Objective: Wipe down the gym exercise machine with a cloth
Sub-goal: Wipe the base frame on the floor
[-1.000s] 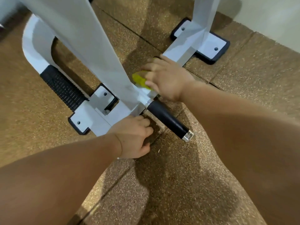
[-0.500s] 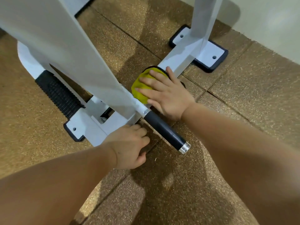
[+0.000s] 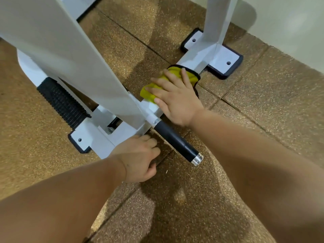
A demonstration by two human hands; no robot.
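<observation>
The white gym machine frame (image 3: pixel 57 50) rises at the upper left, with a low base bar (image 3: pixel 196 62) running along the floor to a bolted foot plate (image 3: pixel 220 58). A yellow cloth (image 3: pixel 149 94) with a black edge lies on that bar. My right hand (image 3: pixel 175 97) presses flat on the cloth with straight, spread fingers. My left hand (image 3: pixel 138 158) rests with curled fingers at the near foot of the frame, on the floor edge; whether it holds anything is hidden. A black handle (image 3: pixel 175 141) with a silver cap sticks out between my hands.
A ribbed black foot pad (image 3: pixel 61 102) sits at the left on the curved white bar. A second bolted foot plate (image 3: pixel 84 137) lies by my left hand. Brown speckled rubber floor tiles (image 3: pixel 263 102) surround the base, and a pale wall (image 3: pixel 289 23) stands at the upper right.
My right hand has slid the cloth along the base bar toward the far foot plate, uncovering more yellow. The left hand stays at the frame's near foot.
</observation>
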